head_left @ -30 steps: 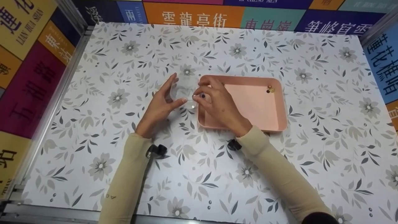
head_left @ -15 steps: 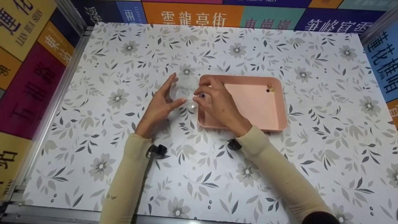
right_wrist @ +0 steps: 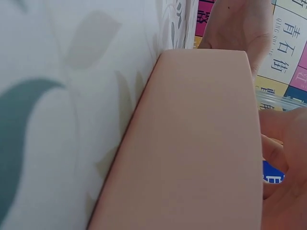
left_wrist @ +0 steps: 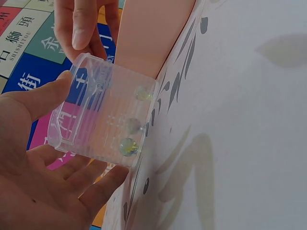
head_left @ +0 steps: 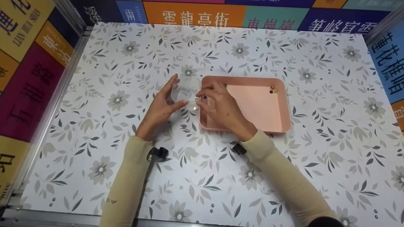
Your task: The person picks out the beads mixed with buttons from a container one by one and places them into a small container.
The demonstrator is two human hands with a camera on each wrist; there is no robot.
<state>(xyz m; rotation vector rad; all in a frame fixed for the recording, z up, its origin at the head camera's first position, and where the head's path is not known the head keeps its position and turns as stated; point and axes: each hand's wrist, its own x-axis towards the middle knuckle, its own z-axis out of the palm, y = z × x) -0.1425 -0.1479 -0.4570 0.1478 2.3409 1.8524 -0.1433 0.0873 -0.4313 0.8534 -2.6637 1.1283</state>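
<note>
My left hand (head_left: pixel 161 105) holds a clear plastic box (left_wrist: pixel 108 110), thumb on one side and fingers round the other. Inside the box, the left wrist view shows three small glassy marbles (left_wrist: pixel 128 147). Beside the box's rim, over the left end of a pink tray (head_left: pixel 252 110), is my right hand (head_left: pixel 225 105). Its fingers are loosely bent, thumb and forefinger tips slightly apart, and nothing shows between them. Whether those tips touch the box is hard to tell. In the right wrist view the tray's outer wall (right_wrist: pixel 206 143) hides part of the right hand.
Several small beads lie in the tray: a cluster of yellow, brown and dark beads (head_left: pixel 274 90) in the far right corner, and a dark bead (head_left: pixel 205 97) near the left wall. A flower-patterned white cloth (head_left: pixel 195 170) covers the table. Printed panels (head_left: pixel 195 14) stand behind it.
The tips of my right thumb and forefinger have drawn slightly apart. My left hand, the box and the tray keep their places; the view shifts a little.
</note>
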